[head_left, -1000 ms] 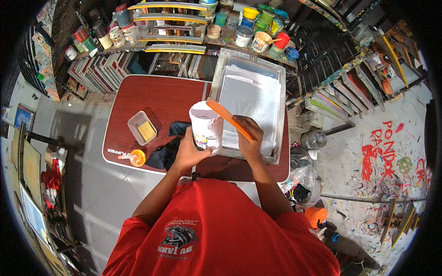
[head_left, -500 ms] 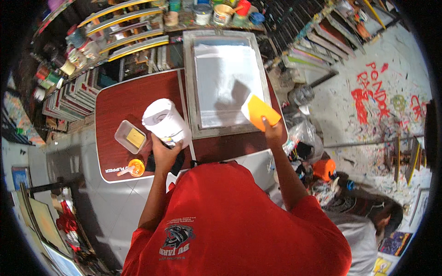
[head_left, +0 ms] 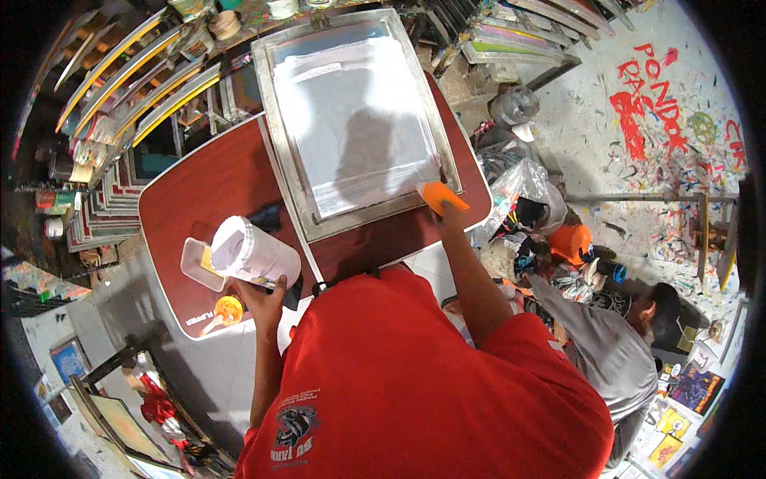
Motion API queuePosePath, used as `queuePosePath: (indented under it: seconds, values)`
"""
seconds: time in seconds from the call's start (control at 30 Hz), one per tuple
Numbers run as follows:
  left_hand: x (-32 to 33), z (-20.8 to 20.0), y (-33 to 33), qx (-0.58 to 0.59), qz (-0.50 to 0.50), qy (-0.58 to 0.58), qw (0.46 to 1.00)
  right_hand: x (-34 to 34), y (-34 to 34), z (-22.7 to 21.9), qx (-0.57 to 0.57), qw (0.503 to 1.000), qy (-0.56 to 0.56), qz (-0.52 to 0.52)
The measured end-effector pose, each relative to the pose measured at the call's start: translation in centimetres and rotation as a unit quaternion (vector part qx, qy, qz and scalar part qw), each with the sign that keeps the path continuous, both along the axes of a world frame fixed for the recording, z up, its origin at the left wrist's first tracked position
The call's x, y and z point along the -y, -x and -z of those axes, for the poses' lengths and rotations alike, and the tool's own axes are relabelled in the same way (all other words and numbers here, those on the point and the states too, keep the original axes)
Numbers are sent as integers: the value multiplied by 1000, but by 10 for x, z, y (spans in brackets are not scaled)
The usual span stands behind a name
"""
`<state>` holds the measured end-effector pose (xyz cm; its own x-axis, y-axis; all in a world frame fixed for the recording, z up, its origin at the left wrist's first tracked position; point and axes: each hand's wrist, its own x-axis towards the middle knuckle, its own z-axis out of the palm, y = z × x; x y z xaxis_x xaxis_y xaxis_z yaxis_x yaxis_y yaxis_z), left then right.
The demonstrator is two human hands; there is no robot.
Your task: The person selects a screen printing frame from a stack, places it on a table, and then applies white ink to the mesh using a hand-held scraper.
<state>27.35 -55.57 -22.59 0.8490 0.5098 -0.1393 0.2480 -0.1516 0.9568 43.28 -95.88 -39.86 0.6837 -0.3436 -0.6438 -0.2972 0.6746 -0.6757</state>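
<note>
My left hand (head_left: 262,299) is wrapped round the lower part of a white plastic bucket (head_left: 270,257), tilted with its mouth facing up and left. The bucket's contents are hidden. In my right hand (head_left: 452,217) is an orange flat spreader (head_left: 444,196), held at the near right corner of a large framed printing screen (head_left: 440,132). Whether the spreader touches the screen cannot be made out. A pale whitish layer covers most of the mesh (head_left: 335,120), with my shadow across it.
The screen rests on a dark red table (head_left: 191,188). Beside the bucket are a clear tub (head_left: 192,257) with a yellow block, an orange cup (head_left: 229,310) and a dark cloth (head_left: 266,215). Frames (head_left: 179,100) stand at the back left. A person in grey (head_left: 602,347) bends at the right.
The view has shifted. The bucket has moved left toward the tub and leans over more. My right hand holds the spreader closer to the screen's near right corner, its face turned more edge-on.
</note>
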Motion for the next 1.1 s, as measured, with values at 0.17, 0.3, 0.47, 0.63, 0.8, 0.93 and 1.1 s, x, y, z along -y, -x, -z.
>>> queuePosePath:
  seconds: [0.17,0.3,0.47,0.63,0.8,0.93,1.1]
  values:
    - [9,-11,-12,-16,8,-14,1000,-1,-16,35,121,992,25,-11]
    - [11,-12,-19,-40,6,-40,998,-4,-23,66,65,975,212,-12]
    - [13,-15,-19,-74,1,-35,997,-29,-40,36,-24,964,261,40]
    - [8,-9,-15,-95,-1,-49,994,-9,-50,35,6,968,248,-31]
    - [10,-11,-15,-93,19,-54,994,20,-69,67,-23,938,340,-63]
    - [13,-14,-20,-95,10,-35,995,36,-74,90,9,925,377,-38]
    - [15,-15,-12,-64,-11,-31,997,16,-86,17,-35,934,353,-40]
